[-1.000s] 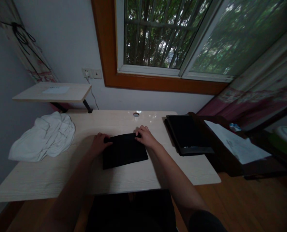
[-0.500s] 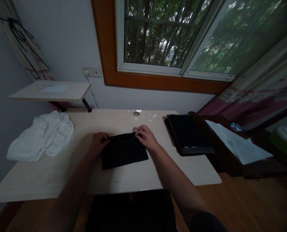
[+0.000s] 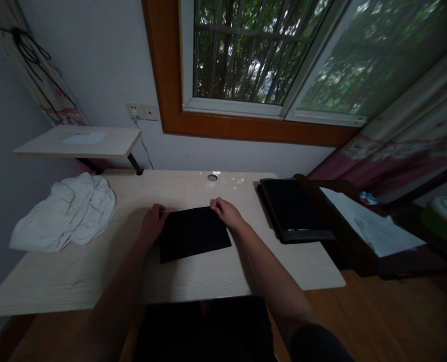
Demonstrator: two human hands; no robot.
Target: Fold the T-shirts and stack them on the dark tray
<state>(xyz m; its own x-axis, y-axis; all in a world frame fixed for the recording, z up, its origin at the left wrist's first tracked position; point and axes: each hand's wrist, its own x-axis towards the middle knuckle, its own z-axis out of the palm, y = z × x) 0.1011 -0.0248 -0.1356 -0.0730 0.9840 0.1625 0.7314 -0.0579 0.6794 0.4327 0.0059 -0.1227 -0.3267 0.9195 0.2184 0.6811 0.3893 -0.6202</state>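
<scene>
A flat, matte black rectangular sheet (image 3: 195, 234) lies on the light wooden desk in front of me. Whether it is cloth or a bag I cannot make out. My left hand (image 3: 153, 220) is at its far left corner, fingers curled closed on the edge. At the far right corner, my right hand (image 3: 226, 212) pinches the edge between thumb and bent fingers. Between the two hands the far edge runs nearly straight, and the near part rests flat on the desk.
A crumpled white cloth (image 3: 67, 213) lies on the desk's left side, below a small raised shelf (image 3: 110, 138). Glossy black flat items (image 3: 295, 206) are stacked at the right edge. Papers (image 3: 364, 221) lie on dark furniture beyond. A round cable hole (image 3: 212, 177) is near the wall.
The sheet's far edge looks smoother and straighter than before. My right hand's fingers have curled in more tightly at the corner. My left hand has barely shifted.
</scene>
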